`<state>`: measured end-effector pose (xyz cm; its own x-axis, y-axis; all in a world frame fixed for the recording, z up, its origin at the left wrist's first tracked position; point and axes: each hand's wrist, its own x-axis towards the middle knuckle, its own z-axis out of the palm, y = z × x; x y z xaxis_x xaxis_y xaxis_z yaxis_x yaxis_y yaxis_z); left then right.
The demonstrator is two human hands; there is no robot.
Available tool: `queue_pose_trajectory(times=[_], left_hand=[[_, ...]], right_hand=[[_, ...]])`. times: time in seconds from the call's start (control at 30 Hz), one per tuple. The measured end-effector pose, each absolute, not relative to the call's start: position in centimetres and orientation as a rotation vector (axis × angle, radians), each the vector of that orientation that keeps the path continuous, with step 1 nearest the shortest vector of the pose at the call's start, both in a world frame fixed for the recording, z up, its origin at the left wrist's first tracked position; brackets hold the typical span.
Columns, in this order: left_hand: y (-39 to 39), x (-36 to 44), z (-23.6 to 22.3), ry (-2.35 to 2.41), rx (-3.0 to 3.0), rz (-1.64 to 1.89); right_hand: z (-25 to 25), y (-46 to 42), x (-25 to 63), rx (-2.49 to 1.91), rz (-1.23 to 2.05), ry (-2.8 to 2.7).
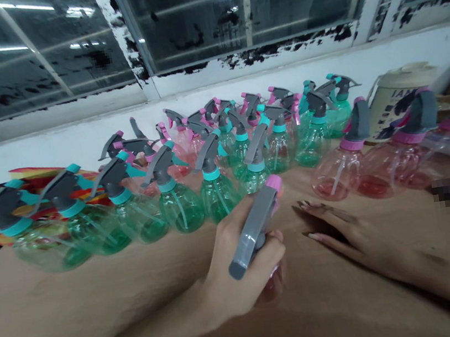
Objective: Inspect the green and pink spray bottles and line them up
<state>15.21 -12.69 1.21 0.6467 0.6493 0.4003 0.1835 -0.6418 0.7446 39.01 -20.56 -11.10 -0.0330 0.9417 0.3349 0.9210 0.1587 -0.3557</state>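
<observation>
In the head view my left hand (236,267) is wrapped round the neck of a spray bottle (257,225) with a grey head and a pink nozzle. Most of its body is hidden by the hand; a bit of pinkish clear plastic shows beneath. To the right, my right hand (354,228) hovers low over or rests on the brown tabletop, fingers apart and holding nothing. Just beyond its fingertips stands a pink-collared spray bottle (338,169) with some red tint at its base. A green spray bottle (216,189) with a turquoise collar is nearest beyond my left hand.
Several green spray bottles (142,216) form a row across the brown table (103,314). Behind them crowd more pink and green ones. A printed cream jug (404,90) stands at the back right. A colourful bag (37,178) lies at the far left, below windows (187,17).
</observation>
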Motion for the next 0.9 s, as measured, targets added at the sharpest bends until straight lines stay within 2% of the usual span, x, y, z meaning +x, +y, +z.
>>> queue_pose_trajectory(times=[0.47, 0.9], left_hand=[[-12.3, 15.0, 2.1, 0.484, 2.123, 0.703], [-12.3, 15.0, 2.7, 0.470, 2.213, 0.798]], right_hand=[[-10.8, -20.7, 38.8, -1.840, 0.030, -1.933], [-10.3, -20.7, 38.7, -1.855, 0.027, -1.956]])
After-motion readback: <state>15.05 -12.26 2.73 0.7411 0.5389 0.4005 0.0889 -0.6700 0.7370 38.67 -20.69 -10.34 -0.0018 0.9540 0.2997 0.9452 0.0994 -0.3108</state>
